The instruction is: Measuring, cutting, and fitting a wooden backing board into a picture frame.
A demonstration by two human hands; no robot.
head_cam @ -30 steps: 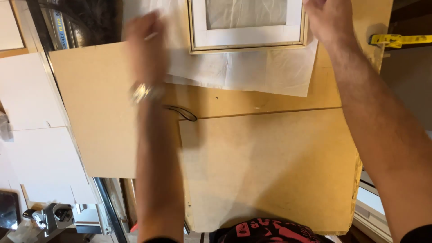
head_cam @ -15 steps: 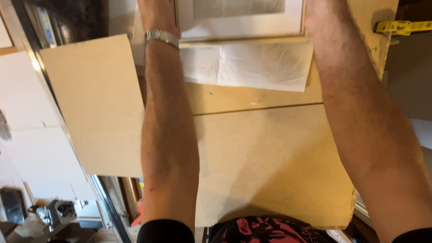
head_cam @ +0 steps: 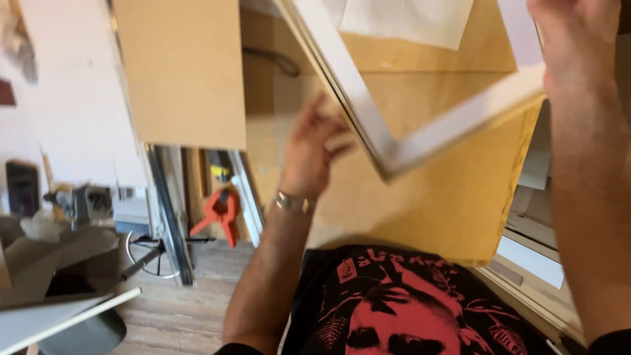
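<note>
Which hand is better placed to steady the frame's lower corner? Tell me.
Left, likely. The left hand is open right beside the white frame near that corner, while the right hand already grips the far rail.

Orange clamp [head_cam: 222, 212], white paper sheet [head_cam: 414, 20]

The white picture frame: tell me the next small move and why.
Probably bring the left hand fully onto the white picture frame's lower edge to steady it. The frame is lifted and tilted above the brown board, the right hand grips its upper side, and the left fingers only reach near the corner.
</note>
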